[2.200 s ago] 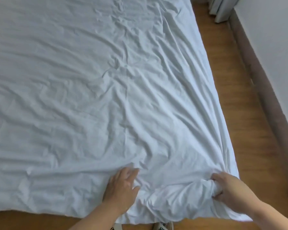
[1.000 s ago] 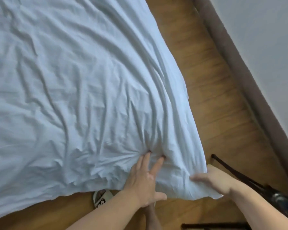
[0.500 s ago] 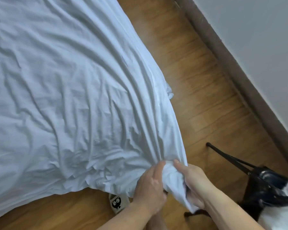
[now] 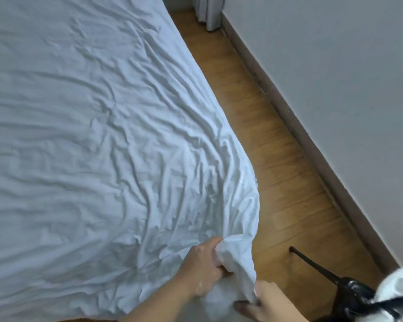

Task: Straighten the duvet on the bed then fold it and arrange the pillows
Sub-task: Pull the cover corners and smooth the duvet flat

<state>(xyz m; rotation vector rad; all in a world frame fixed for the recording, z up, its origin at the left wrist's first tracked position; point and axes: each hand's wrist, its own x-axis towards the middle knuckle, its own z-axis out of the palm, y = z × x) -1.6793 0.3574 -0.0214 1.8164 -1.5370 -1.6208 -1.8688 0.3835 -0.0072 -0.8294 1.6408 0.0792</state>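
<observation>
Near corner of the bed. The white duvet (image 4: 102, 135) lies spread over the bed, creased throughout, its right edge hanging beside the wooden floor (image 4: 277, 182). The left hand (image 4: 203, 263) has its fingers curled round a bunch of cloth at the corner, raising it off the bed. The right hand (image 4: 265, 300), lower and just beside, pinches the hanging tip of the same corner between thumb and fingers. Creases fan out from this grip, which suggests the corner is held so that a pull can draw out the slack and flatten the surface. Straightening looks unfinished; no fold is made and no pillows are in view. A black bag (image 4: 351, 291) lies on the floor at right.
</observation>
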